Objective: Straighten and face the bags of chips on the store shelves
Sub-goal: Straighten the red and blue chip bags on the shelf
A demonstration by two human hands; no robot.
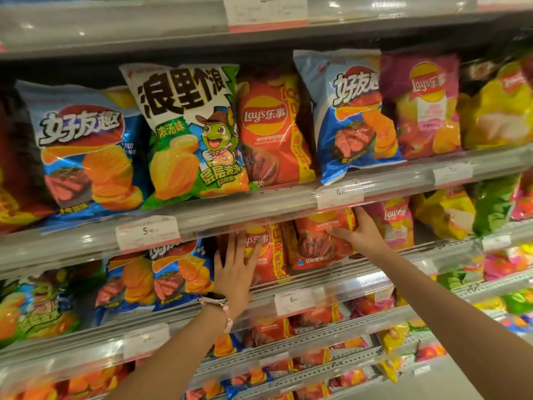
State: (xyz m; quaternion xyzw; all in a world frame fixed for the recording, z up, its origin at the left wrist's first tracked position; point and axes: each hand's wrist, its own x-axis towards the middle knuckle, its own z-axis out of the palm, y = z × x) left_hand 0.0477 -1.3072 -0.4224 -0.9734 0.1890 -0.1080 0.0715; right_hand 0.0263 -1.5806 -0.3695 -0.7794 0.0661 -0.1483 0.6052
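Chip bags fill several store shelves in the head view. On the second shelf from the top of the view, my left hand lies flat with fingers spread on the left side of a red Lay's bag. My right hand grips the right edge of a second red Lay's bag that leans to the right. A blue ridged-chip bag stands just left of my left hand. A pink Lay's bag stands right of my right hand.
The shelf above holds blue bags, a green-and-white bag, a red Lay's bag and a purple bag. Clear shelf rails with price tags front each shelf. Lower shelves hold more bags. My left wrist wears a watch.
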